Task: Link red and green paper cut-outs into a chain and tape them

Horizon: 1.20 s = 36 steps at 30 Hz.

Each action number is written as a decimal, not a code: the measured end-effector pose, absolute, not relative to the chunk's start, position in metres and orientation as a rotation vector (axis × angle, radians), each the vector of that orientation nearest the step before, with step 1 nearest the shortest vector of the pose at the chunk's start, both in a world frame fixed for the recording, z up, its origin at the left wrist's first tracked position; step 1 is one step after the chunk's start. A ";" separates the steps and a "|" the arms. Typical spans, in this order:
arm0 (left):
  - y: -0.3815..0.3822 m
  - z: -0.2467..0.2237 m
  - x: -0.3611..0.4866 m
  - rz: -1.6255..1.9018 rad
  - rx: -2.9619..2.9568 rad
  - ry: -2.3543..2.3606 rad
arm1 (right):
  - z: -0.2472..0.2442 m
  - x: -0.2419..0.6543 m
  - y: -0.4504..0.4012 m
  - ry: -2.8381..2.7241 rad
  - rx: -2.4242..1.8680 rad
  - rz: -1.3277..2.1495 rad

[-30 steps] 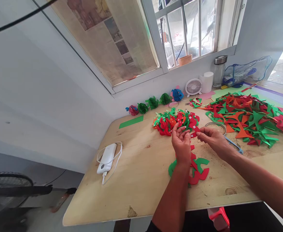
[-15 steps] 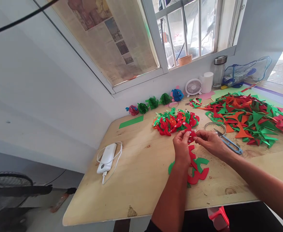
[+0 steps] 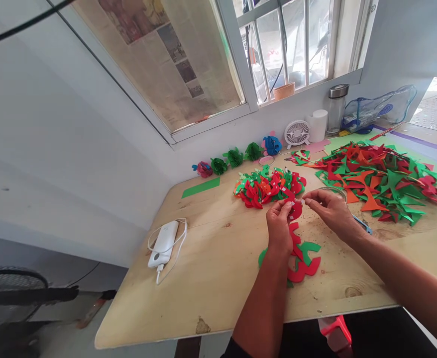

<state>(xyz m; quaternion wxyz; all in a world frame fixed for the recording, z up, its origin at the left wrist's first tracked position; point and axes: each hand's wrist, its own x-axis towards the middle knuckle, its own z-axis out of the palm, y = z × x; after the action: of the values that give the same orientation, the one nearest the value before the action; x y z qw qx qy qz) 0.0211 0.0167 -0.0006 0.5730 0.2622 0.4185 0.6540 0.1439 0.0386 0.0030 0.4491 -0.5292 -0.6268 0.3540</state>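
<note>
My left hand pinches a red paper cutout that has small white tape squares on it. Just to its right, my right hand holds a small white piece of tape between thumb and finger, close to the cutout's edge. Beyond my left hand lies a pile of red, orange and green cutouts, many with white squares. More red cutouts and a green cutout lie flat nearer me. The blue-handled scissors and a thin ring are partly hidden behind my right hand.
A large heap of paper scraps covers the table's right side. A white power bank with its cable lies left. Along the wall stand folded paper figures, a small fan, a glass bottle and a clear pouch.
My right hand has moved slightly away from the red cutout, and a small white piece now shows at its fingertips. It now covers more of the scissors. My left hand keeps its hold.
</note>
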 end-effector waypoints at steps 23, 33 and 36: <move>0.019 -0.002 0.017 1.506 0.509 1.016 | 0.014 0.142 0.032 -1.354 -1.126 1.190; 0.013 0.003 0.021 1.362 0.621 1.030 | 0.013 0.143 0.035 -1.122 -1.114 1.176; 0.013 0.003 0.022 1.320 0.693 1.047 | 0.013 0.142 0.034 -1.171 -1.089 1.175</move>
<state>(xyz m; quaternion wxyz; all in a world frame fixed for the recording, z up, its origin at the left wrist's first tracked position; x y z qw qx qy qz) 0.0221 0.0126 0.0034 0.6130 0.3006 0.4540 0.5725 0.1420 0.0344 0.0130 0.5467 -0.4594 -0.4941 0.4959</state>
